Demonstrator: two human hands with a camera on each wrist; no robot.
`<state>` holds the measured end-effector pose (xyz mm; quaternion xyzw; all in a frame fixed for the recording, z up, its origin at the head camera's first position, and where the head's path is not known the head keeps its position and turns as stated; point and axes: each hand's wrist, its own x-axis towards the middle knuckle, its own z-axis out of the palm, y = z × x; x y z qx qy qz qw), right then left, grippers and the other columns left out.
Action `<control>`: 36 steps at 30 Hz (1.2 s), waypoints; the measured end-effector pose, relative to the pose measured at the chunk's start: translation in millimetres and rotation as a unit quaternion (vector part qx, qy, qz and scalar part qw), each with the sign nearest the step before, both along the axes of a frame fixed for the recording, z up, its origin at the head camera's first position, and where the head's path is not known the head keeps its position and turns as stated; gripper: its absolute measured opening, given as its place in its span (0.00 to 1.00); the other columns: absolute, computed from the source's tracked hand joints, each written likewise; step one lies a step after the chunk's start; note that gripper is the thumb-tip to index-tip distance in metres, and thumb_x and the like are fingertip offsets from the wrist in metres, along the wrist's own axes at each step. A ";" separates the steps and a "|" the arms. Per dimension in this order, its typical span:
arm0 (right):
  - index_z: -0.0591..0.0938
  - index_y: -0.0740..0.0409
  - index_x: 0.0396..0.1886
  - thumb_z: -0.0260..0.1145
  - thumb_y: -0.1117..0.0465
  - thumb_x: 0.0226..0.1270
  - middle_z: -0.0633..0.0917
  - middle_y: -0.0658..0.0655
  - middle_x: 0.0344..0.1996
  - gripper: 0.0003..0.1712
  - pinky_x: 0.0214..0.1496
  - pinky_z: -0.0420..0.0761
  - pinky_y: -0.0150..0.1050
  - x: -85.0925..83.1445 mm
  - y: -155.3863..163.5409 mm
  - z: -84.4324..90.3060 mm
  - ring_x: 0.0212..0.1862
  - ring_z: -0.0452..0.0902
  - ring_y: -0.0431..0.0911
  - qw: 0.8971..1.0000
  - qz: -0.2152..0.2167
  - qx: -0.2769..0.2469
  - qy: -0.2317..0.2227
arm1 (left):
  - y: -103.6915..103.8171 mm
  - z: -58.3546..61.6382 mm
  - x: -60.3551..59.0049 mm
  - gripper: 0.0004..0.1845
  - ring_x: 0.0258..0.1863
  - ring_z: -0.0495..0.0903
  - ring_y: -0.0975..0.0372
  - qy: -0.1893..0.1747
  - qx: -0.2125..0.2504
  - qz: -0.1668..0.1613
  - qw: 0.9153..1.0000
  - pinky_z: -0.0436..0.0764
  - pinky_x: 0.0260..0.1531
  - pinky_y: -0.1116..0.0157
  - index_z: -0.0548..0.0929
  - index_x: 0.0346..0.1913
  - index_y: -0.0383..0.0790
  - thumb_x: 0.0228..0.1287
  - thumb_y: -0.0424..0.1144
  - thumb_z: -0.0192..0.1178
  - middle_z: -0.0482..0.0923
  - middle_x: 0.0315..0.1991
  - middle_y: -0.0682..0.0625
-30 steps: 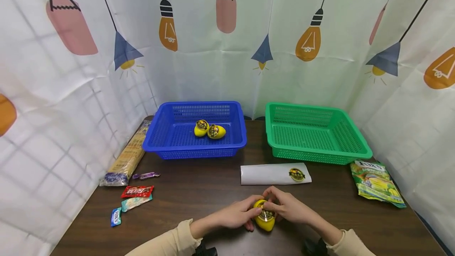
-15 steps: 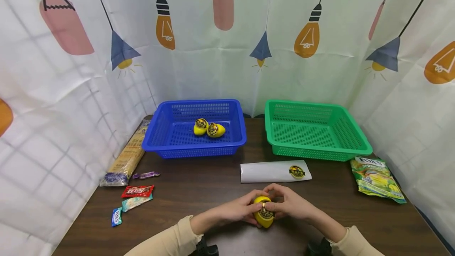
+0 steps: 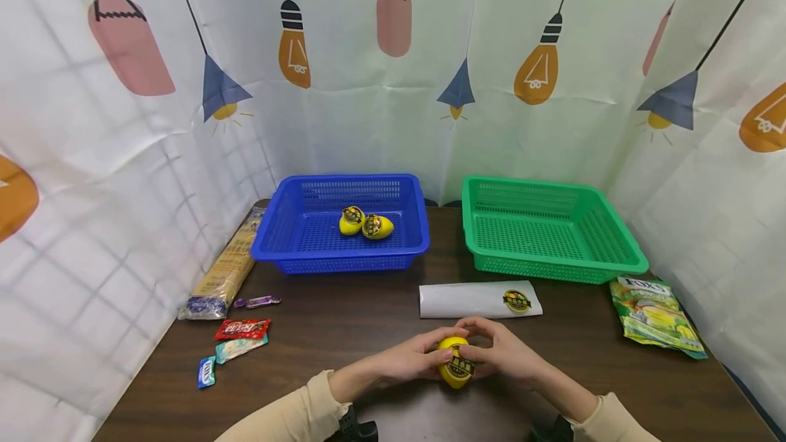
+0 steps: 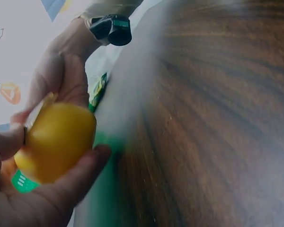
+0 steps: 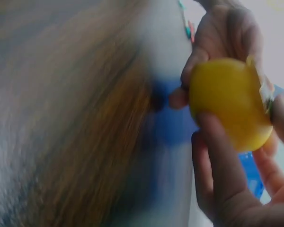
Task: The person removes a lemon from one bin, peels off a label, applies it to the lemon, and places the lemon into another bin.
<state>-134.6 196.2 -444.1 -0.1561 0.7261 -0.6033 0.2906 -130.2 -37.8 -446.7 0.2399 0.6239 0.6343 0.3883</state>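
Note:
Just above the table's near middle, both hands hold a yellow lemon (image 3: 455, 380) with a black and gold sticker (image 3: 460, 364) across its upper side. My left hand (image 3: 408, 361) grips it from the left, thumb at the sticker's edge. From the right, my right hand (image 3: 505, 355) curls round it, its thumb pressing on the sticker. The left wrist view shows the lemon's smooth underside (image 4: 61, 142) between the fingers. In the right wrist view, a sticker edge (image 5: 255, 78) stands slightly off the lemon's skin. Beyond the hands lies a white sheet (image 3: 460, 301) bearing a matching sticker (image 3: 517, 301).
A blue basket (image 3: 340, 259) holding two stickered lemons (image 3: 364, 223) stands at the back, beside a green basket (image 3: 552, 266). Small wrapped candies (image 3: 242, 329) and a long clear-wrapped pack (image 3: 224, 271) lie left. A FOX'S candy bag (image 3: 657, 316) lies at the right edge.
The left fingers have come up closer round the lemon. Both thumbs have shifted over the sticker, and more of its print shows. Baskets, sheet and candies stay in place.

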 end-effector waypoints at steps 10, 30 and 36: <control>0.69 0.63 0.70 0.67 0.59 0.69 0.73 0.70 0.63 0.33 0.43 0.89 0.48 -2.0 6.3 2.1 0.51 0.84 0.47 0.998 0.063 -0.020 0.014 | -4.2 -1.4 -2.8 0.26 0.62 0.75 0.54 -0.005 -0.003 -0.018 1.000 0.81 0.59 0.53 0.61 0.76 0.55 0.79 0.43 0.46 0.59 0.74 0.44; 0.68 0.65 0.71 0.65 0.55 0.71 0.77 0.69 0.62 0.34 0.37 0.89 0.42 -0.4 -2.3 11.6 0.46 0.86 0.43 0.996 0.067 0.032 0.048 | 5.7 0.8 4.2 0.33 0.42 0.79 0.75 0.177 -0.080 0.002 0.981 0.81 0.44 0.75 0.64 0.74 0.46 0.70 0.45 0.61 0.80 0.56 0.47; 0.74 0.64 0.66 0.67 0.53 0.69 0.81 0.67 0.56 0.31 0.32 0.88 0.42 1.6 -11.1 10.4 0.42 0.87 0.42 0.995 0.026 0.051 0.081 | 6.4 4.5 4.9 0.32 0.41 0.76 0.77 0.245 -0.099 0.033 0.964 0.77 0.45 0.77 0.69 0.72 0.45 0.67 0.43 0.63 0.81 0.58 0.45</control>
